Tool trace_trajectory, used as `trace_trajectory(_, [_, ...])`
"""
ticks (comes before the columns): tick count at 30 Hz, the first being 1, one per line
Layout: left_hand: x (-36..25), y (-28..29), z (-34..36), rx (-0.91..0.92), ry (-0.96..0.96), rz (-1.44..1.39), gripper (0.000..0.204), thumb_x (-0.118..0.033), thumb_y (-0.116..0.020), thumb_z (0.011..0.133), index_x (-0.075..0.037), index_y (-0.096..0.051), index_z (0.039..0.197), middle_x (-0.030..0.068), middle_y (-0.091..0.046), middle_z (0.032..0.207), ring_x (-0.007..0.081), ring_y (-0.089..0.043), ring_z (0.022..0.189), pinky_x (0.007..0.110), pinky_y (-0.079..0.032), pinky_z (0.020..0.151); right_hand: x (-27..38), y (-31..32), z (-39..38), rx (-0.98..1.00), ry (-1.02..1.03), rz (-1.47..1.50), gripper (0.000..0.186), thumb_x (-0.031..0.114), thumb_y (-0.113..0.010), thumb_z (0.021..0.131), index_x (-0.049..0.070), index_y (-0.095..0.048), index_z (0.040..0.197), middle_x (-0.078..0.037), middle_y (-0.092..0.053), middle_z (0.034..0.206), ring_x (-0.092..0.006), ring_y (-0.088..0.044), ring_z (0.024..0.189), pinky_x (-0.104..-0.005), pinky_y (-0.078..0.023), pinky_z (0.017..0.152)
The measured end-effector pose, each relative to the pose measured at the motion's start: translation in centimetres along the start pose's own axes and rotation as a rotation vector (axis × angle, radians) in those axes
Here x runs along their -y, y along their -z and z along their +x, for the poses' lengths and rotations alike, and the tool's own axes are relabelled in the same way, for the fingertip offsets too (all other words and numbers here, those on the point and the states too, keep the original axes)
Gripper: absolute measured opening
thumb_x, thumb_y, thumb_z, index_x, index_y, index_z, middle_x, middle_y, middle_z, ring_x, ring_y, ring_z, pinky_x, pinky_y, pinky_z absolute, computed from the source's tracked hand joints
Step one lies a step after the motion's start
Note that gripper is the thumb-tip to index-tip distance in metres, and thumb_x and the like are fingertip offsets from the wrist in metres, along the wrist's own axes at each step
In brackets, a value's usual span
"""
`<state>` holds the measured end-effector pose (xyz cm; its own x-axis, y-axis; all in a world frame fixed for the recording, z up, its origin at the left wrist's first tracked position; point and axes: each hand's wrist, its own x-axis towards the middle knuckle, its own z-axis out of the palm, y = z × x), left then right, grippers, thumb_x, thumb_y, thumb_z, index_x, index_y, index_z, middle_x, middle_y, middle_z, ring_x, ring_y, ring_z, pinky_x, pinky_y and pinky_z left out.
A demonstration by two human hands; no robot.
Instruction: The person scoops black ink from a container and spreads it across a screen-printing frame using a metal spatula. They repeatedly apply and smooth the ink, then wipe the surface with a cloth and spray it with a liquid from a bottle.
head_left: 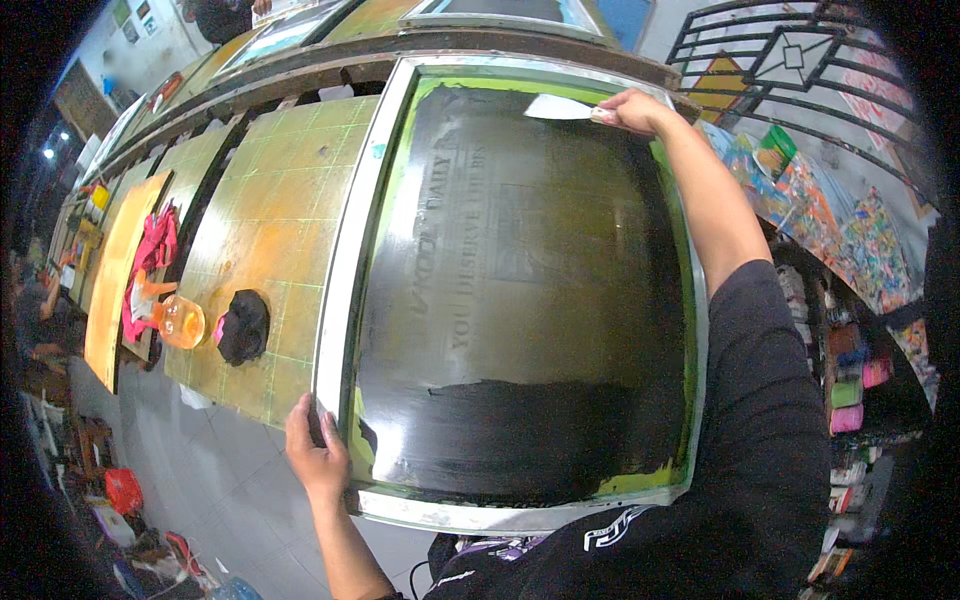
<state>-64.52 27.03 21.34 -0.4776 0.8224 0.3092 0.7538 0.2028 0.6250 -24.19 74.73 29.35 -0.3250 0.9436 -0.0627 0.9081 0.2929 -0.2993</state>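
A large silk-screen printing frame with a pale metal border lies before me. Dark ink coats its mesh, thickest in a band along the near side, and faint lettering shows through at the left. My right hand reaches to the far edge and grips the short handle of a scraper. The scraper's wide white blade lies over the inked mesh near the far border. My left hand holds the near left corner of the frame, fingers at its outer side.
Left of the frame a stained printing board carries a dark crumpled cloth and a spray bottle of orange liquid. A pink cloth lies by a wooden plank. Black metal grille and ink-spattered surface stand right.
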Motion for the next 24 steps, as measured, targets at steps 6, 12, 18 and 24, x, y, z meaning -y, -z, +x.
trace_trajectory(6, [0.2, 0.1, 0.1, -0.005, -0.005, -0.007, 0.030, -0.005, -0.053, 0.079, 0.002, -0.052, 0.108, 0.0196, -0.056, 0.101, 0.0322, -0.055, 0.092, 0.036, -0.043, 0.081, 9.7, -3.6, 5.2, 0.083, 0.109, -0.006, 0.035, 0.026, -0.065, 0.077, 0.013, -0.061, 0.109, -0.007, -0.062, 0.104, -0.0183, -0.057, 0.094, -0.0312, -0.042, 0.085])
trace_trajectory(12, [0.7, -0.3, 0.3, 0.015, -0.039, -0.028, 0.029, -0.006, -0.053, 0.080, 0.003, -0.052, 0.108, 0.0206, -0.056, 0.100, 0.0319, -0.056, 0.092, 0.035, -0.043, 0.080, 13.1, -4.8, 1.5, -0.192, 0.066, 0.240, 0.043, 0.041, -0.059, 0.080, 0.014, -0.057, 0.113, -0.009, -0.060, 0.109, -0.0198, -0.055, 0.100, -0.0325, -0.039, 0.090])
trace_trajectory(18, [0.0, -0.1, 0.2, 0.011, -0.007, -0.035, 0.028, -0.007, -0.053, 0.082, 0.005, -0.053, 0.107, 0.0191, -0.058, 0.099, 0.0268, -0.059, 0.088, 0.032, -0.045, 0.079, 7.3, -0.9, -16.7, -0.072, 0.244, 0.453, 0.043, 0.028, -0.055, 0.085, 0.007, -0.049, 0.122, -0.003, -0.056, 0.113, -0.0113, -0.050, 0.101, -0.0253, -0.037, 0.089])
trace_trajectory(24, [1.9, -0.3, 0.4, 0.006, -0.045, -0.038, 0.031, -0.013, -0.055, 0.082, 0.006, -0.054, 0.106, 0.0207, -0.058, 0.103, 0.0285, -0.057, 0.096, 0.033, -0.043, 0.083, 3.9, 2.0, -40.1, 0.026, -0.049, 0.125, 0.039, 0.026, -0.061, 0.078, 0.006, -0.057, 0.112, -0.008, -0.059, 0.109, -0.0175, -0.052, 0.103, -0.0315, -0.039, 0.089])
